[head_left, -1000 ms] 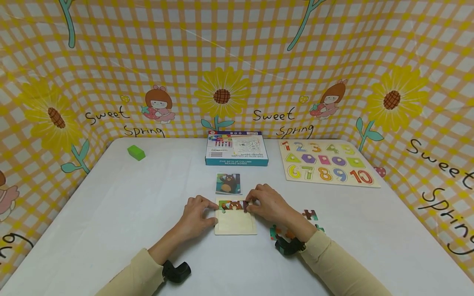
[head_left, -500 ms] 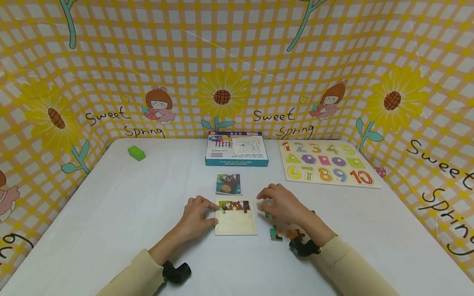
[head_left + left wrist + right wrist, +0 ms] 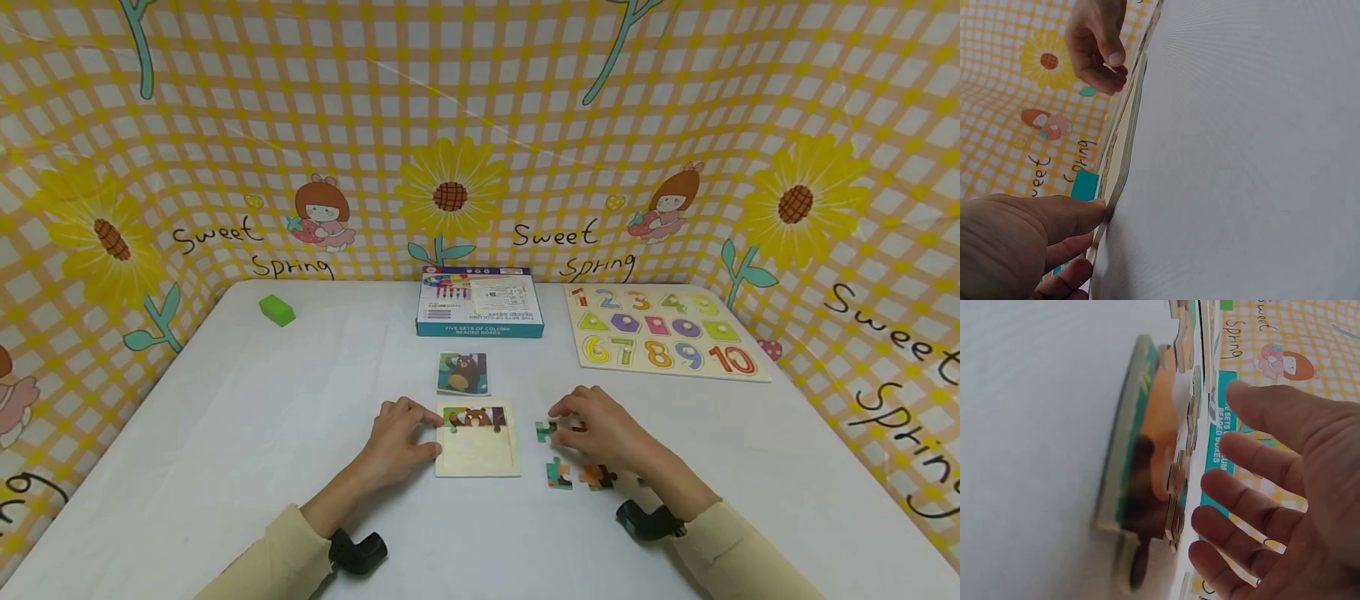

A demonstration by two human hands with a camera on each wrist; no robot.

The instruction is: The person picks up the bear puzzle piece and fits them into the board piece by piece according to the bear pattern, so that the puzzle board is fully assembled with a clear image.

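The pale puzzle board [image 3: 477, 456] is showing a brown bear's face [image 3: 476, 417]; the relaxed left grip [image 3: 395, 442] is touching its edge, the spread right grip [image 3: 602, 427] hovering near colourful pieces [image 3: 558, 474].

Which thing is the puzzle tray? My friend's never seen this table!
Find the teal-edged box at the back of the white table. Come straight nearer, past the small bear picture, to the pale wooden tray that the left hand touches. Unlike that picture, it shows only the bear's head along its far side; the rest is bare wood.
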